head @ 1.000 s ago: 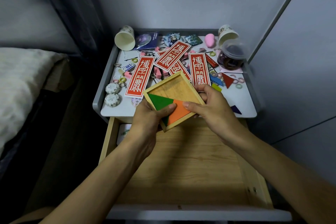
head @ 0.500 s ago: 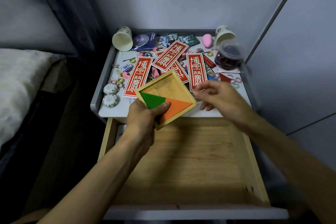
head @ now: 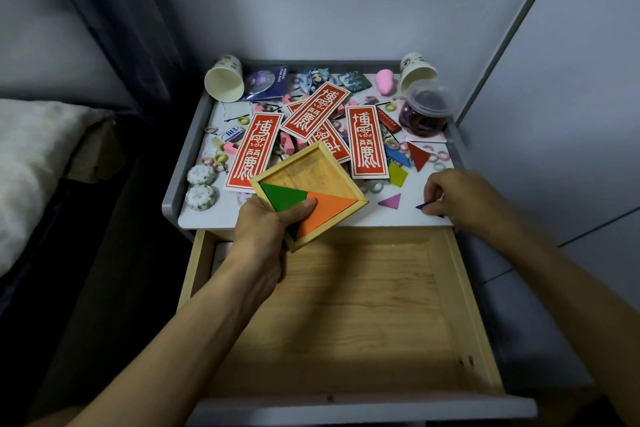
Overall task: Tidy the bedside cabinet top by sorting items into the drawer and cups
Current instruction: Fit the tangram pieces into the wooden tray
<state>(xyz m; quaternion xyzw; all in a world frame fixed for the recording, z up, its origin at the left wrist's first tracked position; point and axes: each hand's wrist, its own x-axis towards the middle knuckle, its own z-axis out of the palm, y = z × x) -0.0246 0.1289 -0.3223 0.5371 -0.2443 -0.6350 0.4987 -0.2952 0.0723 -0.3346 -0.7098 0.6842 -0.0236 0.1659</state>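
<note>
Drawer (head: 346, 322) lies open under both my hands. Red cards (head: 367, 140) crowd the top (head: 221, 215) beyond my left hand (head: 266, 232), which grips the tray (head: 311, 170). My right hand (head: 464, 198) pinches a blue piece (head: 424, 206); a pink triangle (head: 391, 200) lies between the hands.

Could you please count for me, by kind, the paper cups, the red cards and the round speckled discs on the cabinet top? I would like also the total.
Cups: 2, both lying on their sides
Red cards: 4, one partly covered
Speckled discs: 2
Total: 8
</note>
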